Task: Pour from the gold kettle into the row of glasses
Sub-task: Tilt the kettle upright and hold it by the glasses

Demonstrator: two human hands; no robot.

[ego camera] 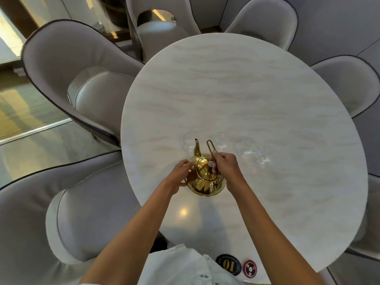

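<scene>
At a round marble-look table [267, 95], my right hand [225, 167] closed around the thin wire handle [210, 148] of the gold kettle [203, 182], which sat on the tabletop near me with its spout [197, 148] aimed away. My left hand [181, 173] cupped the kettle's side, fingers curled against it. The row of clear glasses [246, 150] stood just beyond (hard to count against the pale surface).

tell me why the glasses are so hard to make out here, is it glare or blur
Head view: the clear glasses nearly vanish against the pale table; the frame is soft overall; a ceiling light glints on the tabletop; the gold kettle mirrors the room; wide-angle distortion bends the chairs.
</scene>
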